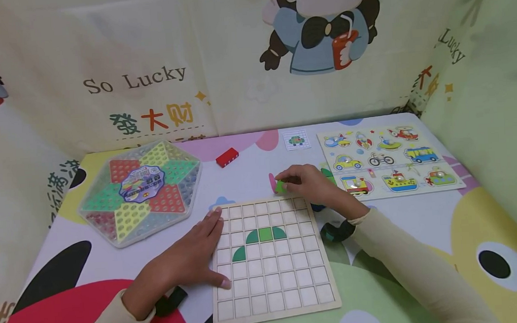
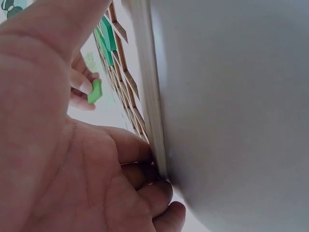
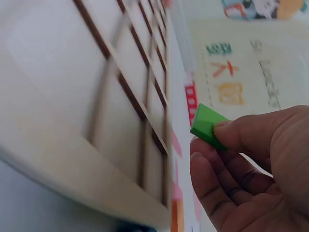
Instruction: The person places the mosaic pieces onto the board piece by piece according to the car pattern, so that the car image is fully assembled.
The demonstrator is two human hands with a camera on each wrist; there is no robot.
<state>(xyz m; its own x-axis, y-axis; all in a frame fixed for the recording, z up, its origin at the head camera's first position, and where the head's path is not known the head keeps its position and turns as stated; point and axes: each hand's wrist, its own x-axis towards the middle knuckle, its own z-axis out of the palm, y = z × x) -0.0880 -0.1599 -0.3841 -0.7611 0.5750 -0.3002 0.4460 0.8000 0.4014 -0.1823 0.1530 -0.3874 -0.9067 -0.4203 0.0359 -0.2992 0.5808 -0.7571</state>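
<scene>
A wooden grid board (image 1: 276, 299) lies in the middle of the table. In it sit a light green square tile (image 1: 265, 234), dark green quarter-round tiles (image 1: 252, 237) on either side, and another quarter-round tile (image 1: 239, 254) lower left. My left hand (image 1: 188, 254) rests along the board's left edge, thumb spread over its rim, fingertips against its side in the left wrist view. Beyond the board's far edge, my right hand (image 1: 306, 185) pinches a light green square tile (image 3: 207, 124) between thumb and fingers.
At the back stands a small pattern card (image 1: 296, 140), with a red block (image 1: 227, 157) left of it. A star-patterned game board (image 1: 154, 192) lies left; a vehicle puzzle (image 1: 387, 161) lies right. A pink piece (image 1: 272, 183) and green pieces (image 1: 328, 175) are near my right hand.
</scene>
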